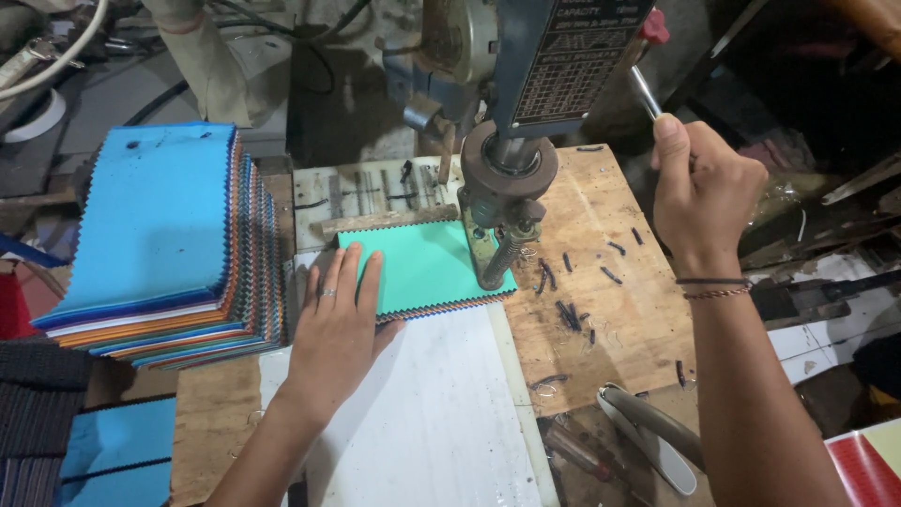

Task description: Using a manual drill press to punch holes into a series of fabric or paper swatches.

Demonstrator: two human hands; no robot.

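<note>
Item, far left of the drill press [511, 141]: a tall stack of pinked fabric swatches [164, 244], blue sheet on top, many colours below; from here I cannot tell whether these are already punched or waiting. Item, just left of the press column: my left hand [338, 324], laid flat, fingers [349, 272] straight and close together, pinning the near-left corner of a thin green swatch bundle [422, 268] to the white surface [432, 413]. The bundle sits directly under the press spindle, its far edge against a wooden stop strip [389, 222]. I judge the punching of this bundle to be in hand, not finished; whether the bit has gone through is hidden by the chuck. Item, right of the press: dark slivers of waste [572, 314] scattered on the wooden board, suggesting many bundles done. Item, further right: my right hand [704, 188], fingers curled tight around the metal feed lever [646, 94].
</note>
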